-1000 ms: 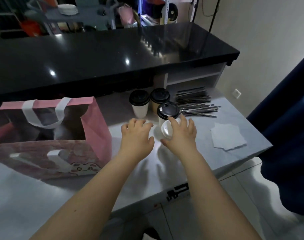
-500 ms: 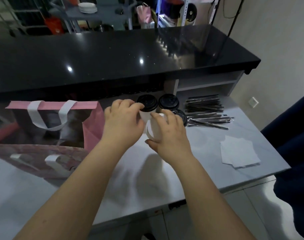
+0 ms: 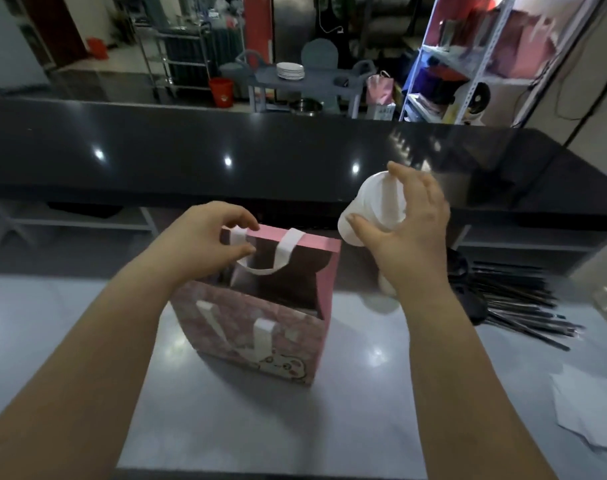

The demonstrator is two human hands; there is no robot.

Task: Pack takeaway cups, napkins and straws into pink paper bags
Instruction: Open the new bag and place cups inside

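A pink paper bag [image 3: 260, 327] with white handles and a rabbit print stands open on the grey table [image 3: 70, 323]. My left hand [image 3: 205, 244] pinches its far white handle at the bag's back rim. My right hand [image 3: 406, 223] holds a white takeaway cup [image 3: 371, 209] tilted in the air, just right of and above the bag's mouth. Black straws [image 3: 523, 306] lie in a pile at the right. White napkins [image 3: 593, 414] lie near the table's right front corner. Other cups are mostly hidden behind my right forearm.
A long black counter [image 3: 260, 157] runs across behind the table, with open shelves beneath it. Beyond it stand a cart with white plates [image 3: 290, 71], a red bucket [image 3: 221, 91] and a shelf rack [image 3: 468, 64].
My right hand has lifted the white cup from the table up beside the bag. My left hand left the cups and took the bag's handle. The view has shifted toward the bag.
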